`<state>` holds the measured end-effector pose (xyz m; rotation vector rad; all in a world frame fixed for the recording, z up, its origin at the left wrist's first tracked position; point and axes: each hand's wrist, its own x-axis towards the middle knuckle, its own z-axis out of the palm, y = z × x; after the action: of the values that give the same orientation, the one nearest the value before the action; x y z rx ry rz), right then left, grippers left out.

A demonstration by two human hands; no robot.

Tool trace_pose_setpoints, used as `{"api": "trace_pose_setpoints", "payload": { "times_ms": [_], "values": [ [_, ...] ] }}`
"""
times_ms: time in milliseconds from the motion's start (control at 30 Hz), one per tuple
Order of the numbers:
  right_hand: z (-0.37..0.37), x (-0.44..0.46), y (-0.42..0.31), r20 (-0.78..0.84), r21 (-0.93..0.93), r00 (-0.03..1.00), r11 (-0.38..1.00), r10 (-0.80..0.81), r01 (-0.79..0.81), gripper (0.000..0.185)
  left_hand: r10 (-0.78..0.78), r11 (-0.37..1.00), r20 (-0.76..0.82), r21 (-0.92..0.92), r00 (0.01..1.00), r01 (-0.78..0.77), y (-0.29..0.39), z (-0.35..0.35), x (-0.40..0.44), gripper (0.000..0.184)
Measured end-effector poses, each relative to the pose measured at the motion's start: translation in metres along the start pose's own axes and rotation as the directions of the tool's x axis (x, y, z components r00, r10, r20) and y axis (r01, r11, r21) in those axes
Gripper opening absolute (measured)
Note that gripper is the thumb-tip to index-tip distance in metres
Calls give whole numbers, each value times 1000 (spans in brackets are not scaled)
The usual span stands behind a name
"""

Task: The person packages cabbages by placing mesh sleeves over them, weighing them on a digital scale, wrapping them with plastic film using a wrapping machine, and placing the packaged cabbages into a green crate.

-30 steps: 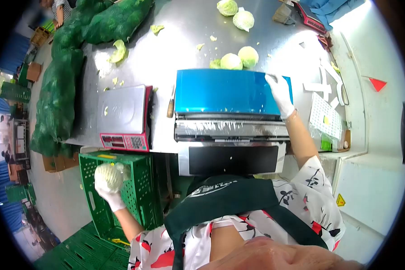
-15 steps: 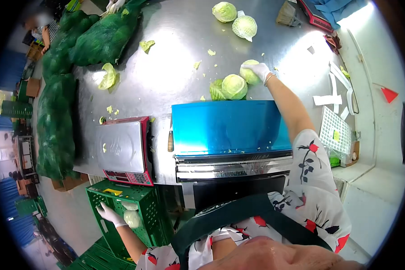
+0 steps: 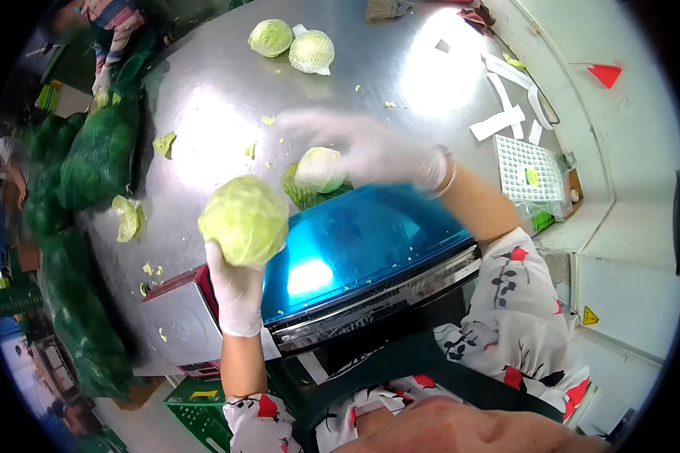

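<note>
In the head view, my left hand [image 3: 236,294], in a white glove, is closed around the lower side of a pale green cabbage [image 3: 244,215], held up over the table. My right hand [image 3: 374,147], also gloved, is smeared by motion, its fingers stretched toward the left and nothing visible in them. Just below those fingers sits another cabbage [image 3: 321,171], partly covered by the hand, with a loose darker leaf [image 3: 298,190] beside it. The blue-topped wrapping machine [image 3: 370,241] lies between my arms.
Two cabbages, one plain [image 3: 270,38] and one in a white foam net [image 3: 311,52], stand farther back. A scale [image 3: 177,321] is at left, above a green crate [image 3: 196,411]. Filled green net sacks [image 3: 83,309] line the left edge. Another person's gloved hand [image 3: 102,79] touches a sack.
My left hand has come up from the green crate and now grips a cabbage. My right hand has let go of its cabbage and swung left. The camera view has turned.
</note>
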<state>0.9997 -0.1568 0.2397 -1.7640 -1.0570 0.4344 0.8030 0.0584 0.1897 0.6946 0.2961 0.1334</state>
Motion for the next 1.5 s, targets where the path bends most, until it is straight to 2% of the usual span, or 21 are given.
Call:
{"api": "trace_pose_setpoints", "payload": {
  "times_ms": [100, 167, 200, 300, 333, 367, 400, 433, 567, 733, 767, 1000, 1067, 1133, 1167, 1200, 1233, 1267, 1300, 1367, 1500],
  "values": [
    [-76, -26, 119, -518, -469, 854, 817, 52, -334, 42, 162, 981, -108, 121, 981, -149, 16, -31, -7, 62],
    [-136, -95, 264, -577, -763, 746, 106, 331, -638, 30, 223, 961, -233, 215, 947, -173, 40, -77, -25, 56],
    [-146, -115, 266, -642, -693, 508, -151, 575, -705, 28, 253, 943, -312, 290, 916, -162, 55, -107, -38, 56],
    [-175, -244, 377, -572, -809, 636, -231, 518, -540, 20, 259, 918, -462, 392, 848, -67, 94, -180, -69, 55],
    [-167, -233, 335, -628, -689, 506, -120, 591, -715, 22, 260, 912, -509, 409, 820, -35, 105, -201, -94, 55],
    [-165, -251, 339, -584, -749, 655, -7, 480, -663, 18, 272, 898, -562, 440, 781, 4, 111, -220, -110, 54],
    [-179, -292, 390, -424, -886, 905, 216, -22, -410, 14, 276, 894, -580, 449, 767, 17, 114, -248, -125, 53],
    [-166, -257, 320, -395, -851, 835, 191, 384, -490, 15, 285, 888, -683, 453, 672, 83, 110, -252, -133, 58],
    [-188, -238, 357, -498, -845, 795, 11, 347, -534, 28, 374, 715, -803, 568, 463, 407, 112, -255, -150, 79],
    [-241, -126, 262, -615, -771, 724, 429, -312, -470, 40, 670, 634, -636, 759, 383, 150, 96, -275, -148, 81],
    [-253, -110, 227, -737, -636, 633, 563, -238, -528, 37, 648, 620, -631, 762, 426, 186, 96, -270, -150, 80],
    [-153, -37, 54, -226, -971, 821, 185, -524, -150, 28, 949, 70, -194, 899, 248, 432, 73, -231, -151, 80],
    [-93, -31, 50, -333, -810, 822, 586, -462, 2, 27, 954, -124, 44, 959, 296, 256, 67, -172, -157, 67],
    [69, -19, -86, -591, -66, 746, 903, 307, -424, 30, 810, 208, -110, 972, 576, -106, 33, -130, -157, 59],
    [87, -20, -56, -121, 546, 765, 687, 632, -480, 28, 682, 402, -81, 871, 727, -281, 22, -106, -158, 64],
    [147, -26, -115, -118, 462, 703, 666, 701, -586, 20, 636, 442, -21, 829, 772, -341, 9, -81, -162, 72],
    [192, -33, -156, -168, 280, 722, 734, 672, -618, 17, 608, 373, 28, 872, 793, -317, 7, -60, -168, 70],
    [215, -51, -154, -83, 153, 992, 985, 93, -80, 16, 570, 579, 39, 690, 821, -434, 1, -49, -170, 70],
    [215, -37, -122, 227, 472, 946, 823, 231, -314, 14, 584, 527, 70, 725, 809, -444, 2, -40, -176, 69],
    [255, -43, -140, -43, 188, 992, 975, -115, 121, 11, 603, 654, -42, 598, 797, -464, -1, -33, -184, 56],
    [260, -42, -125, 84, 640, 981, 746, 173, -186, 15, 522, 841, -175, 267, 835, -470, 17, -46, -230, 31]
  ]
}}
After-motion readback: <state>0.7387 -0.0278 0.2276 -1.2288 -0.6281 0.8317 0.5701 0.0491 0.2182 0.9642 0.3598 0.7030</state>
